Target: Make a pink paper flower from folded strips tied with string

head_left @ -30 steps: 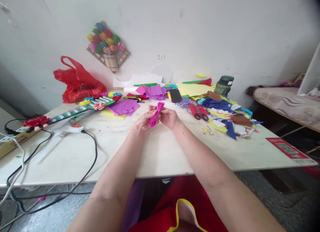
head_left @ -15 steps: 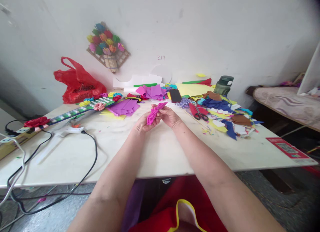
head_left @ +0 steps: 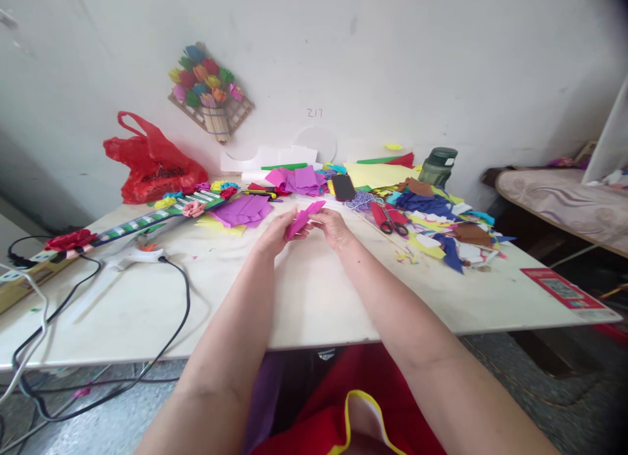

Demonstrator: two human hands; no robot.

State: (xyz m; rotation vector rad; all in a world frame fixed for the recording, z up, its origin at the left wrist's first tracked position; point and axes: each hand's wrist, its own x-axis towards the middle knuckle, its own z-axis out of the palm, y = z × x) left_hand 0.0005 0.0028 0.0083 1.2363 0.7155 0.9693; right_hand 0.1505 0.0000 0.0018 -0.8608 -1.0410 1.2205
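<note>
A small piece of magenta crepe paper [head_left: 304,220] is held above the middle of the white table [head_left: 314,298]. My left hand [head_left: 277,233] is closed on its left side, with fingertips showing beneath it. At the right end, my right hand [head_left: 331,227] pinches the paper between thumb and fingers. Behind the hands lie purple paper sheets [head_left: 243,210] on the left and a second purple pile [head_left: 300,180] further back. A black phone [head_left: 343,187] rests just beyond my right hand.
To the right are red-and-black scissors [head_left: 392,225], paper scraps [head_left: 432,210] and a green bottle [head_left: 436,167]. On the left lie a white glue gun [head_left: 132,257] with a black cord, a flower-decorated strip [head_left: 147,223] and a red plastic bag [head_left: 152,161].
The magenta paper has been turned, so its pleated face shows less and it looks flatter and narrower. My left hand has shifted slightly left and up around it.
</note>
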